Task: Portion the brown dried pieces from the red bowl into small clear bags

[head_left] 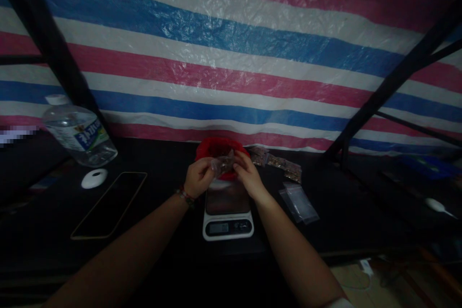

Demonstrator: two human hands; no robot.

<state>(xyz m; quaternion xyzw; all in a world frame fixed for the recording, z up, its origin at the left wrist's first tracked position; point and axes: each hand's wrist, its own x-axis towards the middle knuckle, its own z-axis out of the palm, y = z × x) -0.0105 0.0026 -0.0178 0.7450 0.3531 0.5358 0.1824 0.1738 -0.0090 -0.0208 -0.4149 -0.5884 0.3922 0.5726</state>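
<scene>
Between my two hands is a small clear plastic bag (223, 165) with something dark in it. My left hand (198, 176) pinches one side of the bag, and my right hand (248, 173) has its fingers closed on the other side. Just behind and below the bag is a red bag (207, 146), opened at the top; its contents are too dark to make out. Under my hands stands a white digital kitchen scale (228, 224) with a dark plate. Several filled small bags (277, 161) lie to the right, and flat clear zip bags (299, 203) lie nearer me.
At left are a large plastic bottle (77, 130), a white oval object (94, 178) and a phone (110, 206). Dark metal posts (375, 98) frame the black table, backed by a striped plastic sheet (231, 57). A blue object (428, 166) sits far right.
</scene>
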